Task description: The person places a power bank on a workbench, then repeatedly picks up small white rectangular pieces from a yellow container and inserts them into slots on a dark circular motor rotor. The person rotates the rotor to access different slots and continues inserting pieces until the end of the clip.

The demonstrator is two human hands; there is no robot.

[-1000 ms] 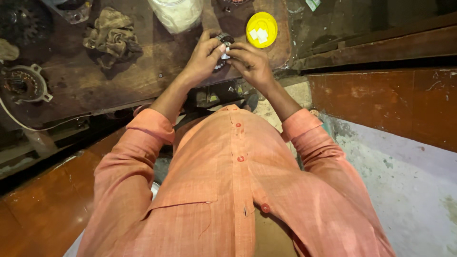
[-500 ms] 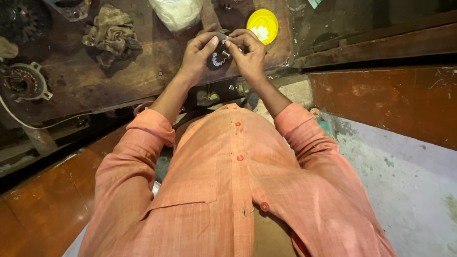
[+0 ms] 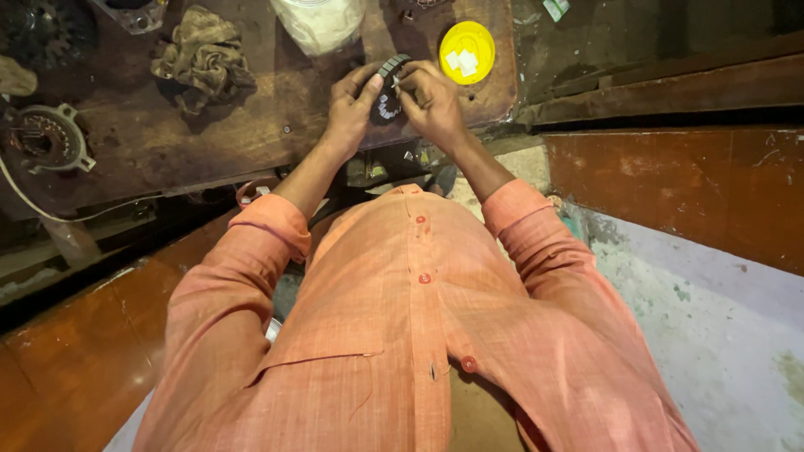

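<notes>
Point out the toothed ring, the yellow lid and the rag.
toothed ring [image 3: 388,99], head view, dark ring body between both hands
yellow lid [image 3: 466,52], head view, yellow face beside the white bits in it
rag [image 3: 203,55], head view, middle of the crumpled cloth

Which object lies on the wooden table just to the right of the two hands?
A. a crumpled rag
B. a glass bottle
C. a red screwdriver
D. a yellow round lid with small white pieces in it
D: the yellow round lid with white pieces sits on the wooden table right of the right hand; the crumpled rag lies left of the left hand.
</notes>
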